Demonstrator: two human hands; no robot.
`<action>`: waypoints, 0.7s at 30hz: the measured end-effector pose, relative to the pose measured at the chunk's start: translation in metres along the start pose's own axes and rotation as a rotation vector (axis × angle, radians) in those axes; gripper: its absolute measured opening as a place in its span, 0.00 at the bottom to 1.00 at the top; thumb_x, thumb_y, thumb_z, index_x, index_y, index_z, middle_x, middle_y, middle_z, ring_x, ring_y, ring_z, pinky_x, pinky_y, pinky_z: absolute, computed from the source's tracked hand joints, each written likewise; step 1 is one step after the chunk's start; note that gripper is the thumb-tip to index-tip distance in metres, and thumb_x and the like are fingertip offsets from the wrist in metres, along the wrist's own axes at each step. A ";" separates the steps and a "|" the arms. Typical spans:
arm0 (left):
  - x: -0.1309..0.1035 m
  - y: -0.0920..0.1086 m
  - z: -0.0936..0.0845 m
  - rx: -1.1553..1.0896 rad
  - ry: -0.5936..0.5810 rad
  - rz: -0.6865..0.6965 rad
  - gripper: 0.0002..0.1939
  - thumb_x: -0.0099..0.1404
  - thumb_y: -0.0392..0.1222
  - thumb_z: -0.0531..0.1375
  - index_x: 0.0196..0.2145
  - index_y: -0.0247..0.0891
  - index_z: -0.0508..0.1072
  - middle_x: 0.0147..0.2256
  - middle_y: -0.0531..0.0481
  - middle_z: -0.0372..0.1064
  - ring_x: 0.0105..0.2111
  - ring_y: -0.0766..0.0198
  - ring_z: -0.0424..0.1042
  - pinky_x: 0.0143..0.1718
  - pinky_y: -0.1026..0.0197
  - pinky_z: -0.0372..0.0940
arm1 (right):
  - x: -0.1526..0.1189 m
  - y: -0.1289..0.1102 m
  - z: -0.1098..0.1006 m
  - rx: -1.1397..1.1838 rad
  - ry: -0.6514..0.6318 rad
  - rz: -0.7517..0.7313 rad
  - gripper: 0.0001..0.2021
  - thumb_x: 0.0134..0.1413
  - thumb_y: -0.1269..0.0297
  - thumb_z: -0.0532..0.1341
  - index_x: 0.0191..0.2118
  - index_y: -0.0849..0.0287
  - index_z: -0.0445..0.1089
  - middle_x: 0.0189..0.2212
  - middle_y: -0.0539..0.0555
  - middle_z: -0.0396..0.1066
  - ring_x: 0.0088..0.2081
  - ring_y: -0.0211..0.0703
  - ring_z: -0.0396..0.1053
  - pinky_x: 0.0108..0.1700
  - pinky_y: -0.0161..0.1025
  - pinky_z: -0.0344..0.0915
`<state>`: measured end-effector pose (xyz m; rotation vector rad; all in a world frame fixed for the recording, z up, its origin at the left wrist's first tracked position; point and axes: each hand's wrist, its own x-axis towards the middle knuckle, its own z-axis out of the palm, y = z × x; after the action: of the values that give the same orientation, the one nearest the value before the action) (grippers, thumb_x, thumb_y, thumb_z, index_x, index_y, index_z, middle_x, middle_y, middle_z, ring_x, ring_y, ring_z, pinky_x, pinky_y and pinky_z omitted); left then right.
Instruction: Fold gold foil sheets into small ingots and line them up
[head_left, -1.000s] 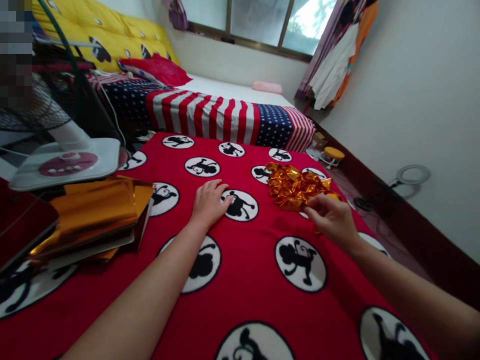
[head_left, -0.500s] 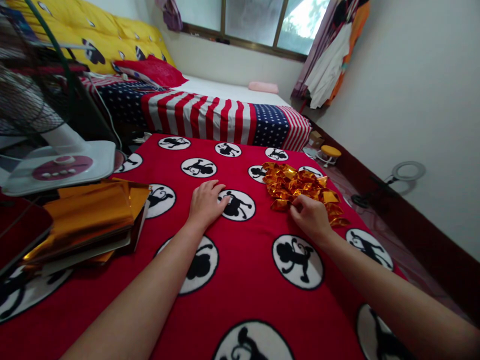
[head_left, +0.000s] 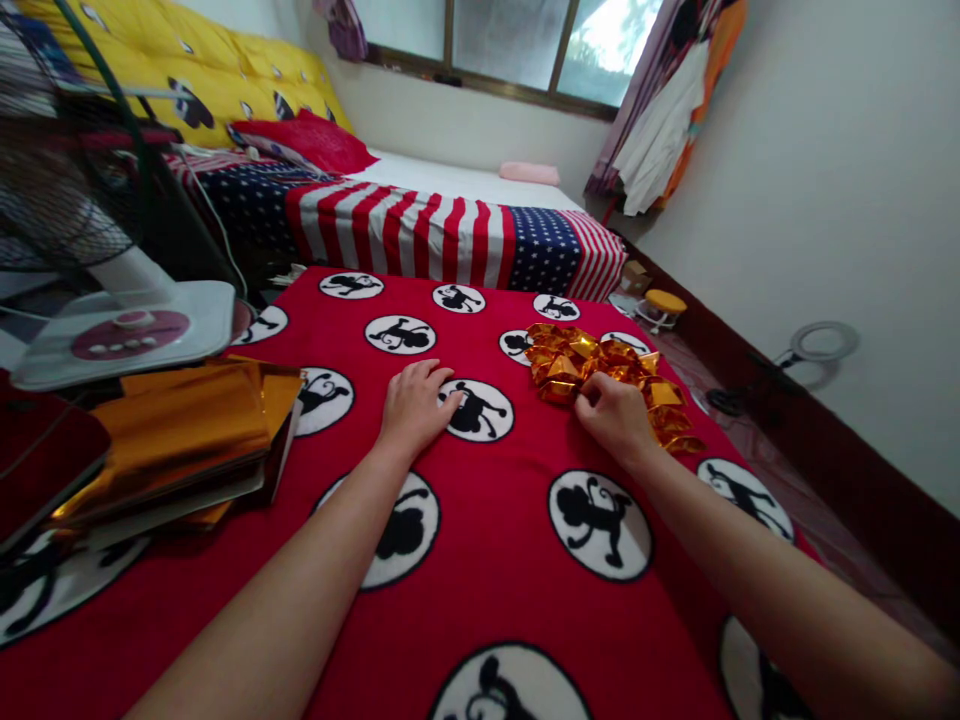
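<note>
My left hand lies flat on the red cloth with its fingers spread, holding nothing. My right hand is closed in a pinch at the near side of a cluster of shiny folded gold paper ingots. Its fingertips are against one gold paper ingot at the cluster's near left corner; the exact grip is partly hidden by the hand. To the left, a stack of flat gold foil paper sheets rests on the same cloth, which is printed with black monkeys in white circles.
A white fan base stands behind the paper stack. At the left edge is a dark red object. Beyond the cloth is a bed with a stars-and-stripes cover. A yellow stool and a ring light stand at right.
My right hand has moved slightly away from me, and the near left ingot has shifted with it, up against the others. My left hand has stayed in place.
</note>
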<state>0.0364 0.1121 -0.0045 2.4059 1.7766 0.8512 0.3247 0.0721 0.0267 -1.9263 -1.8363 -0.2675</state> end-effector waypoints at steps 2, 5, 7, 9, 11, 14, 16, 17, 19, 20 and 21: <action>0.000 0.000 0.001 0.000 0.000 -0.001 0.18 0.64 0.51 0.57 0.50 0.44 0.74 0.55 0.46 0.68 0.56 0.52 0.63 0.55 0.50 0.60 | -0.003 0.000 -0.005 -0.061 -0.013 -0.013 0.03 0.47 0.65 0.59 0.29 0.56 0.69 0.26 0.52 0.74 0.28 0.45 0.70 0.30 0.37 0.57; 0.001 -0.001 0.001 0.005 0.000 -0.003 0.19 0.64 0.51 0.57 0.50 0.44 0.73 0.55 0.46 0.68 0.56 0.52 0.63 0.55 0.50 0.59 | -0.005 0.001 -0.013 -0.123 0.037 -0.051 0.05 0.49 0.64 0.59 0.33 0.56 0.71 0.32 0.53 0.75 0.32 0.47 0.71 0.30 0.38 0.59; 0.001 0.000 0.001 0.008 0.001 -0.005 0.19 0.64 0.51 0.57 0.50 0.44 0.73 0.55 0.46 0.68 0.56 0.52 0.64 0.55 0.50 0.59 | -0.001 0.003 -0.016 -0.088 0.076 -0.084 0.08 0.50 0.66 0.58 0.36 0.56 0.72 0.38 0.54 0.75 0.36 0.48 0.72 0.33 0.39 0.62; 0.000 0.000 0.001 0.006 0.001 -0.004 0.19 0.64 0.51 0.57 0.50 0.44 0.73 0.55 0.46 0.68 0.55 0.52 0.64 0.55 0.50 0.59 | 0.006 0.006 -0.015 -0.002 0.079 -0.144 0.12 0.52 0.69 0.56 0.40 0.56 0.74 0.43 0.54 0.75 0.42 0.49 0.72 0.40 0.40 0.65; 0.000 0.000 0.000 0.000 0.000 -0.004 0.19 0.64 0.50 0.57 0.50 0.44 0.73 0.55 0.46 0.67 0.55 0.52 0.64 0.55 0.50 0.60 | 0.014 0.007 -0.012 0.091 0.047 -0.222 0.16 0.53 0.72 0.55 0.45 0.56 0.74 0.47 0.54 0.74 0.48 0.49 0.70 0.47 0.42 0.65; 0.000 0.000 0.000 -0.004 -0.001 -0.002 0.19 0.64 0.50 0.57 0.50 0.44 0.73 0.55 0.46 0.67 0.55 0.52 0.64 0.55 0.50 0.60 | 0.021 0.007 -0.008 0.152 -0.044 -0.295 0.16 0.57 0.70 0.53 0.47 0.57 0.74 0.48 0.55 0.74 0.50 0.50 0.68 0.53 0.46 0.64; 0.000 0.000 0.000 -0.001 -0.002 -0.003 0.19 0.64 0.51 0.57 0.50 0.44 0.73 0.55 0.46 0.67 0.56 0.52 0.63 0.55 0.50 0.60 | 0.023 0.005 -0.005 0.148 -0.094 -0.308 0.16 0.59 0.68 0.53 0.46 0.58 0.75 0.47 0.57 0.74 0.50 0.51 0.68 0.54 0.48 0.64; 0.000 0.000 0.000 0.001 -0.002 -0.004 0.19 0.64 0.51 0.57 0.50 0.44 0.73 0.55 0.46 0.67 0.56 0.52 0.63 0.55 0.50 0.60 | 0.023 0.005 -0.004 0.146 -0.107 -0.307 0.16 0.60 0.67 0.53 0.46 0.59 0.75 0.47 0.57 0.74 0.50 0.51 0.68 0.54 0.48 0.64; 0.000 0.000 0.000 0.002 -0.003 -0.006 0.19 0.64 0.51 0.57 0.50 0.44 0.73 0.55 0.46 0.68 0.56 0.52 0.63 0.55 0.50 0.60 | 0.024 0.004 -0.001 0.152 -0.114 -0.294 0.16 0.61 0.66 0.53 0.47 0.59 0.75 0.48 0.58 0.73 0.50 0.51 0.69 0.54 0.47 0.64; 0.000 0.000 0.000 0.002 -0.002 -0.007 0.18 0.64 0.51 0.57 0.50 0.44 0.73 0.55 0.46 0.68 0.56 0.52 0.63 0.55 0.50 0.60 | 0.024 0.005 0.001 0.159 -0.121 -0.286 0.16 0.61 0.65 0.52 0.48 0.59 0.75 0.49 0.58 0.73 0.50 0.51 0.69 0.54 0.46 0.64; 0.000 0.000 0.000 0.001 -0.001 -0.007 0.18 0.64 0.51 0.57 0.50 0.44 0.74 0.55 0.46 0.68 0.56 0.52 0.63 0.55 0.50 0.60 | 0.025 0.005 0.002 0.164 -0.131 -0.279 0.16 0.62 0.64 0.52 0.48 0.59 0.75 0.49 0.58 0.73 0.50 0.50 0.69 0.54 0.45 0.65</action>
<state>0.0367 0.1125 -0.0045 2.3992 1.7839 0.8486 0.3315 0.0955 0.0354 -1.6105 -2.1428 -0.0773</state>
